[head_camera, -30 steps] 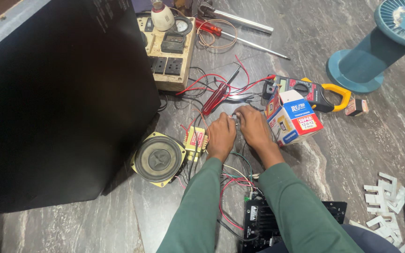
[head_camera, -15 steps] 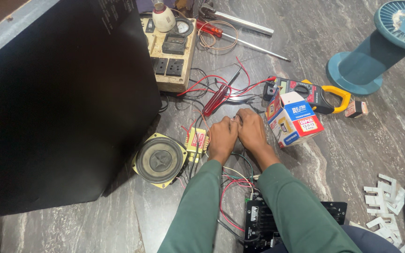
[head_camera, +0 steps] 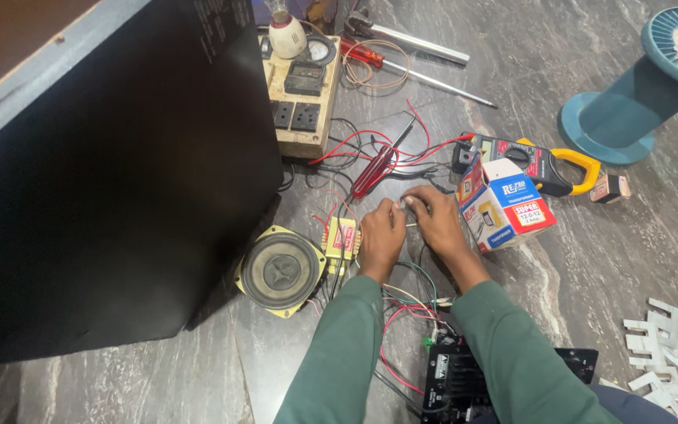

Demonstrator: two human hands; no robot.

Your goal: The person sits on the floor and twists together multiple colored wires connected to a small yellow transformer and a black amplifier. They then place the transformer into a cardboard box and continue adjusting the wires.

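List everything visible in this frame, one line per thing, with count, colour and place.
Large speaker cabinet: one, black, left.
Wooden socket board: one, beige with black sockets and meters, top centre.
Round speaker driver: one, black cone in yellowish frame, by the cabinet.
Small transformer: one, yellow and red, beside the left hand.
Clamp meter: one, red, black and yellow, right of centre.
Cardboard box: one, white, blue and red, beside the right hand.
Plastic spool: one, teal, top right.
Circuit board: one, black, bottom centre.
Left hand: fingers pinching thin wires.
Right hand: fingers meeting the left's.
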